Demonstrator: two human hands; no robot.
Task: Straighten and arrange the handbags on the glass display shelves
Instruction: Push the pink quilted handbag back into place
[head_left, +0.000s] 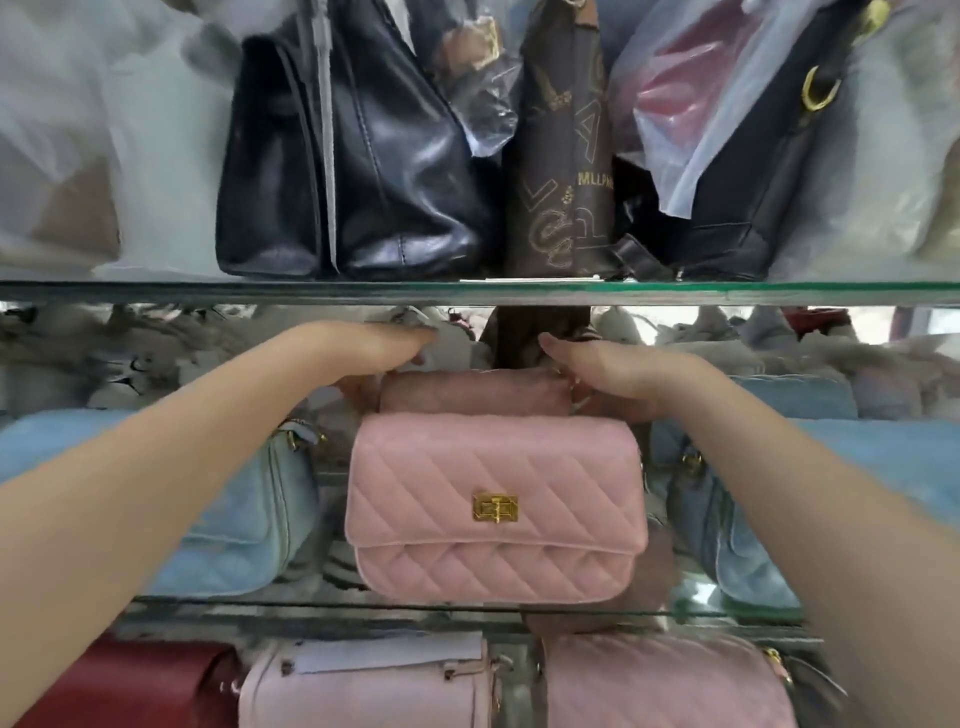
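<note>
I am reaching both bare arms into the middle glass shelf (467, 605), where a pink quilted handbag (496, 506) is standing upright at the front edge, its flap closed by a gold turn-lock clasp (495, 507) that bears no lettering I can read. Directly behind it a second pink bag (472, 391) is sitting deeper on the same shelf, and I am bracketing that one: my left hand (371, 353) is resting at its left top corner and my right hand (608, 371) at its right top corner, the fingers of both curled loosely downward against the bag's ends, though I cannot tell whether they are truly gripping it. Pale blue quilted bags are flanking the front pink bag, one on the left (228, 514) and one on the right (810, 499), both partly covered by my forearms. On the upper glass shelf (156, 292) a black leather bag (353, 171) is standing beside a brown monogram bag (558, 171) printed with large pale letters and a small line reading roughly "MLLPA", the rest cut off; a clear plastic wrapper (696, 109) over something red is leaning against a black bag with gold rings (763, 197). On the shelf below, a dark red bag (130, 686), a light pink bag (374, 691) and another pink quilted bag (670, 686) are lying side by side.
</note>
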